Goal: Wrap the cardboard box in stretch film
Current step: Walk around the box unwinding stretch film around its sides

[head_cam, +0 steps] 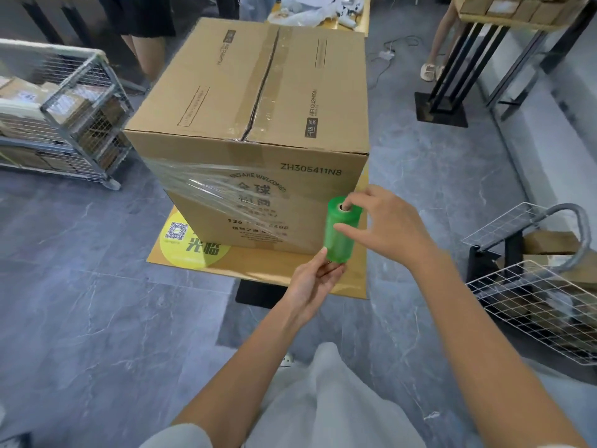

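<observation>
Here hands (349,250) grip cylindrical green roll (340,234), glossy film (206,189).

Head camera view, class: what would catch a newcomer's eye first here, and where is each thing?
The large brown cardboard box fills the centre, standing on a flat cardboard sheet, with clear stretch film pulled across its near face. Just in front, both hands hold an upright green film roll: the left hand under it, the right hand at its top.
</observation>
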